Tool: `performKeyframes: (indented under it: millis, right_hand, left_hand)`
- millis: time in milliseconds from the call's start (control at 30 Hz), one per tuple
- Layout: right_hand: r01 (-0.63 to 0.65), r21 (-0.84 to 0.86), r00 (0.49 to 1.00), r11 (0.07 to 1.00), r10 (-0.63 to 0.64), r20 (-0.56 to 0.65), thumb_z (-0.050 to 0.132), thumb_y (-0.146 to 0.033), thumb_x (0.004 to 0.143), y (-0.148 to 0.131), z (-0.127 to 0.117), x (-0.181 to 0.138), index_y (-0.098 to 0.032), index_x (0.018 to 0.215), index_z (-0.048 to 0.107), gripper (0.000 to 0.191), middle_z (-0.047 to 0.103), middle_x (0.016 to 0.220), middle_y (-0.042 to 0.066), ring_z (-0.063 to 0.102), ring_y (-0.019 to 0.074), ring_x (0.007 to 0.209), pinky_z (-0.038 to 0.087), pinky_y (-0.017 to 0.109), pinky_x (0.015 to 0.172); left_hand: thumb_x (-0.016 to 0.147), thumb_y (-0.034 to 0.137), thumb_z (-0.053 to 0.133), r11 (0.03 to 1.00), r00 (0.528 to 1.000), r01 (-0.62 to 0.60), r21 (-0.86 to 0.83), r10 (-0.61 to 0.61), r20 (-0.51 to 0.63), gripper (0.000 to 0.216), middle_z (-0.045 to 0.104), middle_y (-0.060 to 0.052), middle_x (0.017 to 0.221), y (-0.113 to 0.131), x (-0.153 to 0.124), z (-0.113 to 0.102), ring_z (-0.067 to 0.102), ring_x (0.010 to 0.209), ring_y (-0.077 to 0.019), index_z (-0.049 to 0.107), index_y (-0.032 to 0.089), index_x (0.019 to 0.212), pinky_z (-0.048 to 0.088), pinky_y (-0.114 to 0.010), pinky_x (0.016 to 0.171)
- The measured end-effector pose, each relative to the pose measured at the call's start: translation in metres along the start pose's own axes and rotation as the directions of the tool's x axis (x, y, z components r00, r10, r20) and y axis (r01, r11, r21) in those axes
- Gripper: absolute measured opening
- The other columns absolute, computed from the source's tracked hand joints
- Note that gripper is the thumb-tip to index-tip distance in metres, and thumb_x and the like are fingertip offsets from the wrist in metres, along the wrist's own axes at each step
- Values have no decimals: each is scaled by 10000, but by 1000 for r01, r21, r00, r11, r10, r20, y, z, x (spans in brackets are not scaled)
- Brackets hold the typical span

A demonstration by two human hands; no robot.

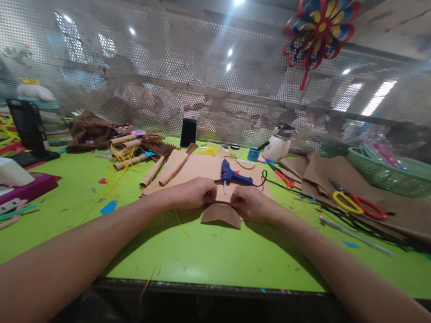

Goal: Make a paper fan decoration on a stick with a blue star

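A small piece of brown paper [221, 217] lies low between both hands, its upper edge bent into a fold. My left hand [199, 193] pinches that edge on the left, fingers closed. On the other side my right hand [252, 203] grips the same edge, fingers curled in. Just beyond them a blue glue gun [236, 175] rests on a tan cardboard sheet [206, 166], its nozzle end and cord visible. Rolled brown paper pieces with fanned ends [152, 173] lie to the left of the sheet. My fingertips are partly hidden behind my knuckles.
Yellow-and-red-handled scissors [359, 205] lie on brown paper sheets [391, 211] at right, near a green basket [397, 172]. Orange-handled pliers [283, 176] sit behind the right hand. A phone [188, 132] stands at the back; a purple power strip [20, 193] is at left.
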State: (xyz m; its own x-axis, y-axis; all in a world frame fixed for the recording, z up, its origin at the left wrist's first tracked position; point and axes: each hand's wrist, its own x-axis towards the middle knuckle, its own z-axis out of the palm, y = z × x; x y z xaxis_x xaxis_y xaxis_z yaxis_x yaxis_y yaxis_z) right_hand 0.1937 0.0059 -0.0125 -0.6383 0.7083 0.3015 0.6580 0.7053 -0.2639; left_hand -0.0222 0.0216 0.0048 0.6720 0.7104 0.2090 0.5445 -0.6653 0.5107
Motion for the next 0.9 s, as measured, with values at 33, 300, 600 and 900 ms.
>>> performKeyframes:
  millis: [33, 300, 600, 900]
  right_hand:
    - [1, -8, 1000, 1000, -1, 2, 522, -127, 726, 1, 0, 0, -149, 684, 585, 78, 591, 676, 20, 466, 94, 584, 289, 204, 523]
    - [13, -85, 999, 996, -10, 34, 541, -115, 675, -1, -3, -3, -152, 699, 566, 51, 567, 685, 11, 443, 96, 604, 272, 199, 527]
    - [56, -191, 995, 980, -39, 91, 522, -156, 716, -10, -10, -6, -146, 686, 541, 37, 504, 710, 26, 410, 106, 619, 275, 221, 542]
    - [75, -371, 997, 925, -80, 1, 496, -182, 745, -34, -8, -13, -147, 681, 517, 76, 475, 726, 48, 407, 143, 668, 302, 271, 580]
  left_hand:
    - [616, 162, 539, 1000, 1000, -2, 16, 2, 14, 60, 551, -12, 608, 0, 0, -1, 430, 592, -129, 597, 151, 630, 298, -241, 557]
    - [585, 149, 529, 990, 992, -21, 143, 3, 124, 64, 526, -1, 609, 1, 0, -5, 394, 579, -119, 573, 167, 628, 256, -237, 533]
    - [614, 166, 529, 938, 982, -152, 310, 108, 153, 68, 523, -34, 679, 6, 0, -5, 419, 586, -139, 584, 168, 653, 285, -256, 554]
    - [667, 192, 475, 966, 998, -56, 253, 48, 39, 156, 575, -56, 723, 16, -2, -7, 490, 663, -165, 625, 150, 676, 342, -253, 612]
